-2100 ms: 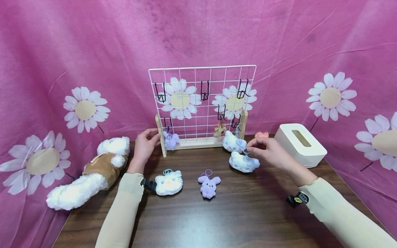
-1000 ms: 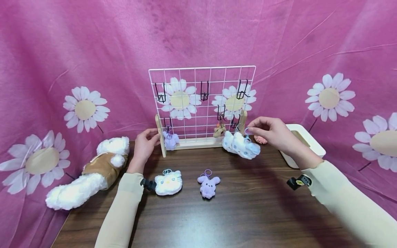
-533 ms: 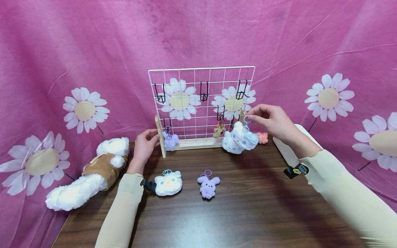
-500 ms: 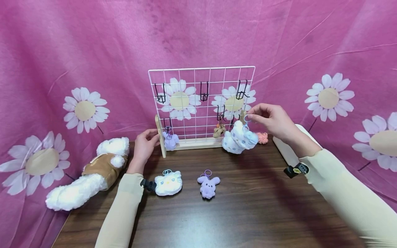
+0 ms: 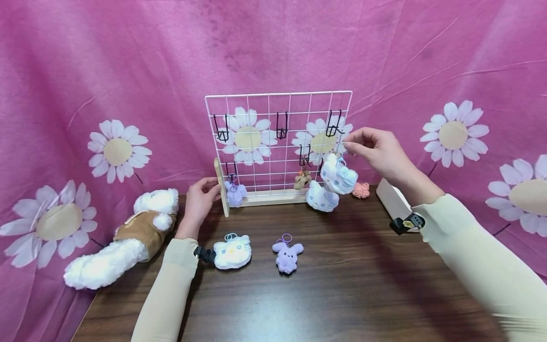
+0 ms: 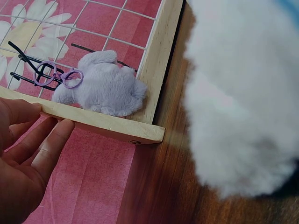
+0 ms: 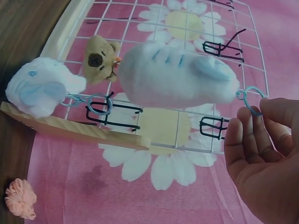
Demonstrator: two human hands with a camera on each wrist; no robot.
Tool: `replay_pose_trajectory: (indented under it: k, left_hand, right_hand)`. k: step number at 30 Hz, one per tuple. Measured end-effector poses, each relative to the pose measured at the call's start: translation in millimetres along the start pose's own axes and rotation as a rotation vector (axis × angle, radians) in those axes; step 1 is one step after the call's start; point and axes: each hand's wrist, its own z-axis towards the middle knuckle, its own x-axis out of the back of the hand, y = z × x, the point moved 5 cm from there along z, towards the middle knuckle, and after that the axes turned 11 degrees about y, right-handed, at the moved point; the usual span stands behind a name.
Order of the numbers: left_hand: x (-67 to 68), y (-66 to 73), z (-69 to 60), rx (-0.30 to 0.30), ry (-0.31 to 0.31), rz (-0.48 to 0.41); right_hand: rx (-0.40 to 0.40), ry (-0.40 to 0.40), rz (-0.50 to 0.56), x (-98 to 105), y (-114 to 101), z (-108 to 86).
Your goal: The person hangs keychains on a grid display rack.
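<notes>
My right hand (image 5: 382, 152) pinches the light-blue ring (image 7: 253, 100) of a white-and-blue plush cat keychain (image 5: 338, 175). The plush hangs off the table in front of the rack's right side. Just below it, a similar cat keychain (image 5: 321, 196) hangs from a lower right hook, its ring showing in the right wrist view. My left hand (image 5: 201, 204) touches the left wooden post (image 6: 107, 122) of the white wire grid rack (image 5: 279, 146), fingertips against its outer face. Inside that post hangs a purple plush keychain (image 6: 107, 88). A brown plush keychain (image 5: 303, 179) hangs from another hook.
On the table lie another white cat keychain (image 5: 232, 252) and a purple bunny keychain (image 5: 287, 256). Black hooks (image 5: 281, 126) line the upper grid. A large white-and-brown plush (image 5: 141, 232) lies left. At right are a coral yarn-like item (image 5: 361, 190) and a partly hidden white tissue box (image 5: 393, 202).
My right hand has lifted the cat keychain up from near the table, beside the hanging one, to above it. My left hand stays at the post.
</notes>
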Motion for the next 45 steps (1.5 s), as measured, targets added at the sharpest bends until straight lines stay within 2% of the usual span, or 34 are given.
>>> replay_pose_trajectory:
  k: [16, 38, 45]
  left_hand:
    - [0.2, -0.1, -0.4, 0.013, -0.005, 0.000]
    - [1.0, -4.1, 0.6, 0.009, 0.003, -0.009]
    - [0.7, -1.5, 0.3, 0.007, 0.001, -0.010]
  right_hand:
    - [0.016, 0.046, -0.009, 8, -1, 17.2]
    - [-0.044, 0.009, -0.021, -2, 12, 30.6]
    - [-0.045, 0.018, -0.046, -3, 14, 34.3]
